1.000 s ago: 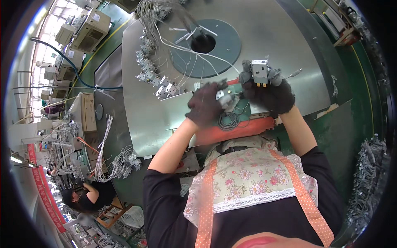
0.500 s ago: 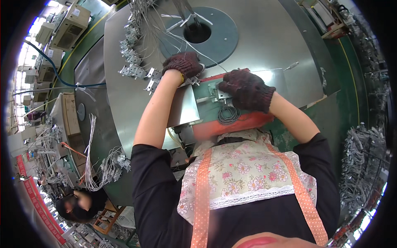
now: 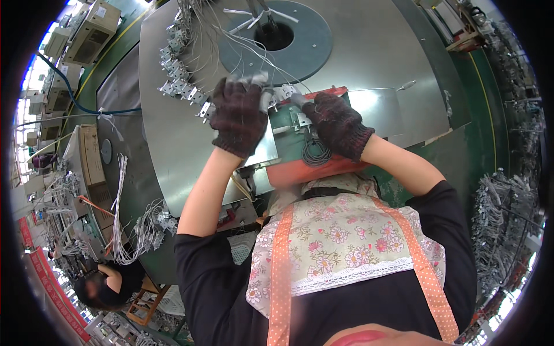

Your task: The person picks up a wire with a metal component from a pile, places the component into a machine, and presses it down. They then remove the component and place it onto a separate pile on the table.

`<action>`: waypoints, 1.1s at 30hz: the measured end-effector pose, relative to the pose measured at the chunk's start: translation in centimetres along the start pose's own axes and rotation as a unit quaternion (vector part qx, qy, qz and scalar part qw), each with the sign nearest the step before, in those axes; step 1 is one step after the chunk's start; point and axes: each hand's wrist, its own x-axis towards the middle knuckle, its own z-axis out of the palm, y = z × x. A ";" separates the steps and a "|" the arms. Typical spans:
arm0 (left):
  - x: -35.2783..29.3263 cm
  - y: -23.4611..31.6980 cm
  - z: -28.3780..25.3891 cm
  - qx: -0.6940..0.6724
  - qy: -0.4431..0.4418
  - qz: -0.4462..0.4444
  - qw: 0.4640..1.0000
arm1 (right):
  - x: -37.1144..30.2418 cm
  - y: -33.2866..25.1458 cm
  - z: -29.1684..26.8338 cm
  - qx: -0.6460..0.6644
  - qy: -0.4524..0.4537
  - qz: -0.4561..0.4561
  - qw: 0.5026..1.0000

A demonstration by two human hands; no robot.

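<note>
Head view, and here are two gloved hands at work over the steel tabletop! The left hand sits back uppermost, fingers loosely bent, its grey tips just beside a small metal block; whether they have hold of anything, I cannot tell. Across from it, the right hand is partly curled, grey fingertip reaching to that same block, and again I cannot tell how firmly, if at all, it grips. So the block is right there between the two hands, at the far edge of the green mat. Just nearer the person, a metal fixture stands on the mat beside the right hand, a coil of dark cord right below it, and a red pad runs along the near side. Out to the left, what a line-up: a curving row of blocks trailing pale wires! Beyond the hands lies a round grey disc with a dark hole, and over to the right, a slim tool rests alone on the steel.
</note>
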 end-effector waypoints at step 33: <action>-1.3 8.5 2.5 -0.085 -0.210 -0.014 0.974 | 14.4 12.8 -10.9 0.262 0.075 -0.098 0.957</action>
